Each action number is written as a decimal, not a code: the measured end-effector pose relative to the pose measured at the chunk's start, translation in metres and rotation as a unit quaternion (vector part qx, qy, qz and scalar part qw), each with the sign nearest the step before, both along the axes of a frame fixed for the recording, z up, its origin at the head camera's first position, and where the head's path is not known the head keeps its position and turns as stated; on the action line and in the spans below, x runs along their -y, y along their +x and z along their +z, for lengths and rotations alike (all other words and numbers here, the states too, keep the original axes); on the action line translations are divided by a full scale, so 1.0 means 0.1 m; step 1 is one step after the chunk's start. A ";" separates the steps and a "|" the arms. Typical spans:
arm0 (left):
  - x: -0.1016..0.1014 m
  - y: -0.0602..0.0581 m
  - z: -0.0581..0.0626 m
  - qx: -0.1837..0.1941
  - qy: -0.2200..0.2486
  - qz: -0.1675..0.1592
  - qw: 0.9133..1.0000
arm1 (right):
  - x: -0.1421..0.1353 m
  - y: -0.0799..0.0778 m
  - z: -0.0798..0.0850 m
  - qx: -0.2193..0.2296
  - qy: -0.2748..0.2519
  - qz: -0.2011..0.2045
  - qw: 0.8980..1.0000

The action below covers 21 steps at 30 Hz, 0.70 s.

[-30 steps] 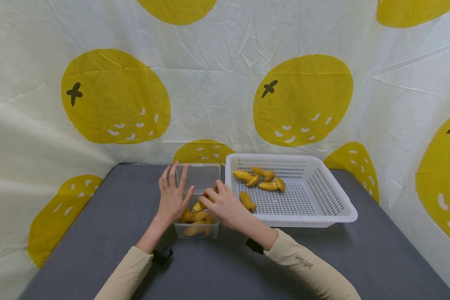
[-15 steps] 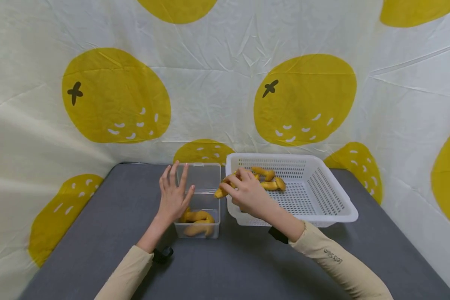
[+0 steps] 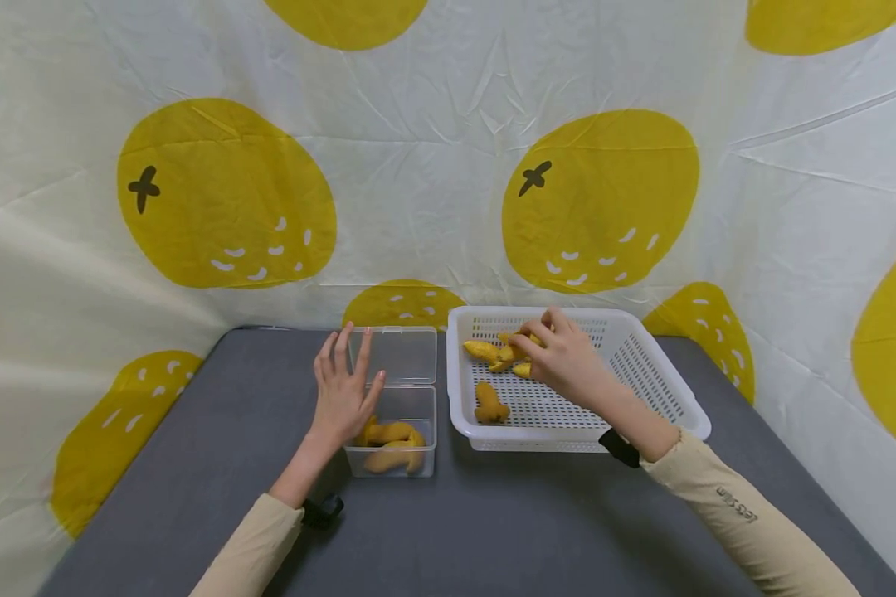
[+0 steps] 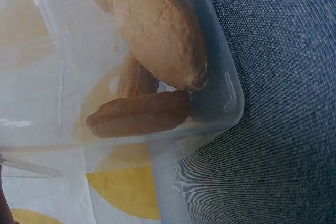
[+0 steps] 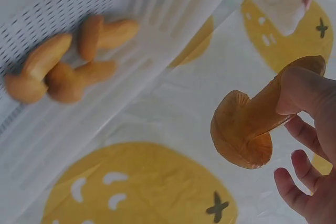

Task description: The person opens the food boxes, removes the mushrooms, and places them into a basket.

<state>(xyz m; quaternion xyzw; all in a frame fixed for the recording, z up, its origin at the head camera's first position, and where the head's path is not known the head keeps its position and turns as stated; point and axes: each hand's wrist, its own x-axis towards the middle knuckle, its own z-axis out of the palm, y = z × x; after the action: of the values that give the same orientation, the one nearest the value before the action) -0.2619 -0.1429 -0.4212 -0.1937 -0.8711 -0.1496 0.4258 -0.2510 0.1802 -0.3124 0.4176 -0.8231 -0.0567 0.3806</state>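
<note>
My right hand (image 3: 567,362) is over the white basket (image 3: 605,434) in the head view. In the right wrist view its thumb and fingers pinch the stem of a yellow-brown mushroom (image 5: 257,116), cap pointing away from the hand. Several more mushrooms (image 3: 490,404) lie in the basket's left half, some partly behind the right hand. At the left side of a clear plastic box (image 3: 406,405), my left hand (image 3: 339,396) stays with fingers straight and spread. Inside that box several mushrooms (image 4: 157,30) lie near its front wall.
The box's clear lid (image 3: 399,356) is hinged open at the back. Both containers stand side by side on a dark grey tabletop (image 3: 433,539). A white cloth (image 3: 411,182) with large yellow fruit prints hangs behind and at the sides.
My right hand has lifted a mushroom out of the box and carried it right, over the basket. Fewer mushrooms lie in the box. The left hand has stayed put.
</note>
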 end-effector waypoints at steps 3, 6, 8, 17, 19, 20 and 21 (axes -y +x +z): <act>0.00 0.01 0.01 0.000 0.000 0.001 1.000 | -0.15 -0.05 0.03 0.010 0.012 -0.019 1.000; 0.00 0.02 0.01 0.005 -0.001 0.003 1.000 | -0.29 -0.12 0.07 0.005 0.019 -0.032 0.999; -0.01 0.02 0.01 0.007 -0.001 0.003 1.000 | -0.38 -0.18 0.09 -0.003 0.019 -0.038 0.999; 0.00 0.01 0.00 0.016 -0.001 0.003 1.000 | -0.74 -0.53 0.09 -0.028 0.016 -0.061 0.998; 0.00 0.02 0.00 0.017 -0.001 0.003 1.000 | -0.79 -0.60 0.07 -0.035 0.015 -0.069 0.997; 0.00 0.02 0.00 0.018 -0.001 0.003 1.000 | -0.81 -0.64 0.06 -0.039 0.013 -0.071 0.997; 0.00 0.01 0.00 0.018 -0.002 0.003 1.000 | -0.83 -0.67 0.05 -0.042 0.011 -0.073 0.996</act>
<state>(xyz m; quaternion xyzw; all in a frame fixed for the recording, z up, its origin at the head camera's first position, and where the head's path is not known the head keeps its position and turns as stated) -0.2605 -0.1428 -0.4215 -0.1890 -0.8794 -0.1499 0.4106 -0.3177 0.2632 -0.3073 0.3583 -0.8341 -0.1108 0.4046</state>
